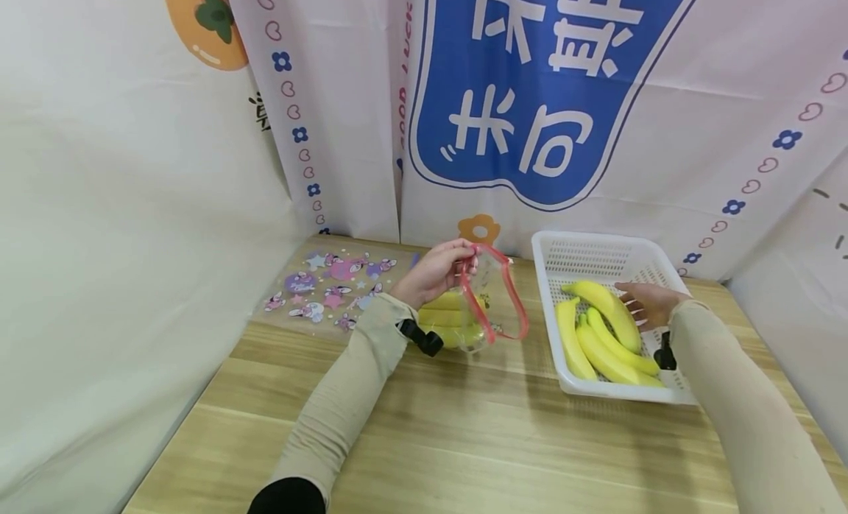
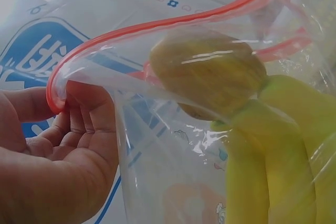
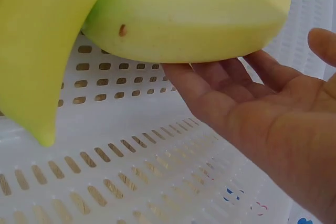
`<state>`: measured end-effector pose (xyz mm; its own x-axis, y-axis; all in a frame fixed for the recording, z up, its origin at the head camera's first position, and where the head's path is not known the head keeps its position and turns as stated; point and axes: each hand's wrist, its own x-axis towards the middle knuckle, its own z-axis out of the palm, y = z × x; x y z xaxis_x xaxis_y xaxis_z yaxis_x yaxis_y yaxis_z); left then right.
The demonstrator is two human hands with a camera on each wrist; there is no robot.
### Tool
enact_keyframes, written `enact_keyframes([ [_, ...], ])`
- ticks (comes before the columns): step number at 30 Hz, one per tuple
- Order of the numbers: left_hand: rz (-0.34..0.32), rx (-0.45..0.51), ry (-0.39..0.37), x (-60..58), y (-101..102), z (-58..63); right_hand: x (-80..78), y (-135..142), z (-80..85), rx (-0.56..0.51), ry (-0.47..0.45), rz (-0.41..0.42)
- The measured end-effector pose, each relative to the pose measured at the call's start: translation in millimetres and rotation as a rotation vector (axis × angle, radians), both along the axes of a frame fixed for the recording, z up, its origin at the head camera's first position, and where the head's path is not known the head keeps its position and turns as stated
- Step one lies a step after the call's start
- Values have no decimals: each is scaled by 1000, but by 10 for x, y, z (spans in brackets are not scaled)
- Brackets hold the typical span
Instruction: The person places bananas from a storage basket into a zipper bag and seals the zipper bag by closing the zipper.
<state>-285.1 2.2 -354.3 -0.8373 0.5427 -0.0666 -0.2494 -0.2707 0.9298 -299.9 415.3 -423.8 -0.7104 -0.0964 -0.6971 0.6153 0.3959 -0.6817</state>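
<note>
My left hand (image 1: pixel 430 275) pinches the red zip edge of a clear plastic zip bag (image 1: pixel 478 308), whose mouth gapes toward the right. Inside the bag lie several yellow bananas (image 2: pixel 289 156), along with a rounded brownish-yellow shape (image 2: pixel 207 72) seen through the plastic. Over the white basket (image 1: pixel 547 308) on the right, my right hand (image 1: pixel 652 305) reaches in beside the topmost banana (image 1: pixel 612 311). In the right wrist view its fingertips are right at the underside of that banana (image 3: pixel 194 19), thumb spread apart. Other bananas (image 1: pixel 603 352) lie in the basket.
A flat clear bag printed with pink and purple cartoon figures (image 1: pixel 324 286) lies at the back left of the wooden table (image 1: pixel 464 440). White printed cloth (image 1: pixel 344 131) hangs close behind and on both sides. The perforated basket stands near the back right.
</note>
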Motion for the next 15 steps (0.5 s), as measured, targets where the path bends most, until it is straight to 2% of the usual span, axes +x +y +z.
enact_keyframes([
  [9,-5,0,-7,-7,-20,-18,12,-2,-28,-4,-29,92],
  [15,-4,9,-8,-17,-26,-16,36,-47,-32,56,-19,163],
])
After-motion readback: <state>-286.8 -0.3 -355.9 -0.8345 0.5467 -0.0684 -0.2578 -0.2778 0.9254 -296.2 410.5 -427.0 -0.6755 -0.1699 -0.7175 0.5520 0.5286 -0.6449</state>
